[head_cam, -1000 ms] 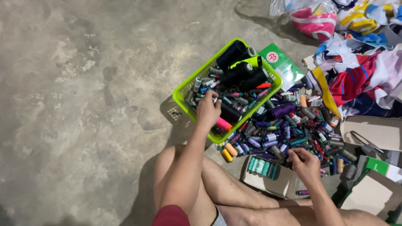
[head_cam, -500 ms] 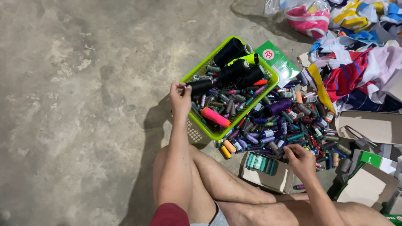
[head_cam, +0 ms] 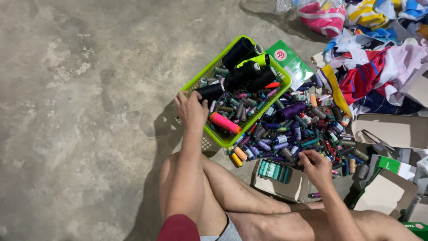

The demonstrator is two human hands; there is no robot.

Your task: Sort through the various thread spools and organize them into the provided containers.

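Two hands at work: left hand (head_cam: 191, 108) at nine o'clock of the green basket (head_cam: 203, 76), grip closed on its rim beside a black thread cone (head_cam: 210, 91); right hand (head_cam: 315, 164) at six o'clock of the loose spool pile (head_cam: 303, 129), fingers pinched on a small spool. Roughly four black cones and one pink cone (head_cam: 225, 122) in the basket. Fabric scraps (head_cam: 370, 76) at two o'clock; cardboard box (head_cam: 285, 187) of teal spools (head_cam: 273, 169) by the knee.
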